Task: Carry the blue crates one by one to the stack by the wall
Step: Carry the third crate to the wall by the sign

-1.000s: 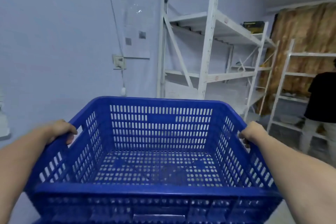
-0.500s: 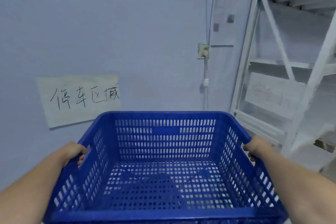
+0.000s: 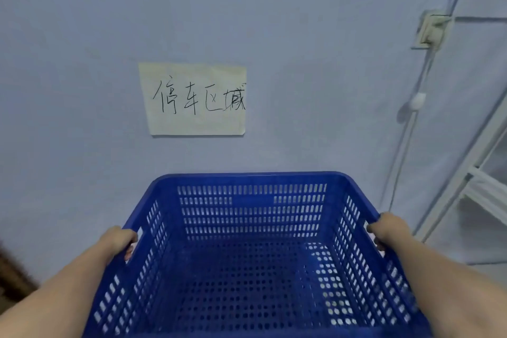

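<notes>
An empty blue perforated crate (image 3: 252, 263) fills the lower middle of the head view, held out in front of me close to a pale blue wall. My left hand (image 3: 118, 241) grips the handle slot in its left side wall. My right hand (image 3: 386, 229) grips the handle on the right side wall. Both sets of fingers curl over the rim. No stack of crates shows in the frame; whatever lies below the crate is hidden.
A paper sign (image 3: 196, 99) with handwritten characters is stuck on the wall straight ahead. A wall socket (image 3: 430, 29) with a hanging cable sits at the upper right. A white metal shelf frame (image 3: 477, 173) stands at the right edge. Something brown (image 3: 11, 277) shows at the lower left.
My view has swung left along the wall with the crate. The shelving and the person at the right have left the frame, and the paper sign is now centred ahead.
</notes>
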`<state>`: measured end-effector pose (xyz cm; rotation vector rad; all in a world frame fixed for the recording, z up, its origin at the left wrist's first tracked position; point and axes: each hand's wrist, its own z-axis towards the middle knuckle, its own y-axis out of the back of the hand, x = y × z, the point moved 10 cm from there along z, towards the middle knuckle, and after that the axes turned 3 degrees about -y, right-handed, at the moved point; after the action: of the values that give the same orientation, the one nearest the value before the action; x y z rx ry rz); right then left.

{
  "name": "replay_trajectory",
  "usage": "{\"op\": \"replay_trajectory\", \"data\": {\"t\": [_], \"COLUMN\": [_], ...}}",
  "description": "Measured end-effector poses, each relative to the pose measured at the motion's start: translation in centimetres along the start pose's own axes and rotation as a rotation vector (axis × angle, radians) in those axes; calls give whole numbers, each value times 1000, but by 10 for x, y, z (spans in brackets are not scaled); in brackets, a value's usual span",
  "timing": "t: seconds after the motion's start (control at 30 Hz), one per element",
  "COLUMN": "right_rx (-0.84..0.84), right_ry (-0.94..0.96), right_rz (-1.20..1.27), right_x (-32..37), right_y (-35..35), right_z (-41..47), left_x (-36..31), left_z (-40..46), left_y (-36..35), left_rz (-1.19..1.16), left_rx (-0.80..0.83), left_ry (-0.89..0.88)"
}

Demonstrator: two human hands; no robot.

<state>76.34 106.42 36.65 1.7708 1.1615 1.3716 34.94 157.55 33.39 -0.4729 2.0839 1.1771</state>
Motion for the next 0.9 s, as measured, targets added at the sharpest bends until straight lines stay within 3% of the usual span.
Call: {"op": "replay_trajectory", "data": {"t": [0.37, 0.6, 0.9], "right_rx": [125, 110, 49], "right_ry": [87, 26, -29], "right_rz": [83, 134, 8], "right_x": [42, 40, 36], "right_y": [-83, -122, -129], "right_z": [38, 48, 55], "left_x": [37, 55, 65], "left_z": [36, 70, 101], "left_y": [31, 6, -8], "left_rz": [31, 93, -60], "left_rx": [-214, -116, 28], "left_ry": [62, 41, 50]}}
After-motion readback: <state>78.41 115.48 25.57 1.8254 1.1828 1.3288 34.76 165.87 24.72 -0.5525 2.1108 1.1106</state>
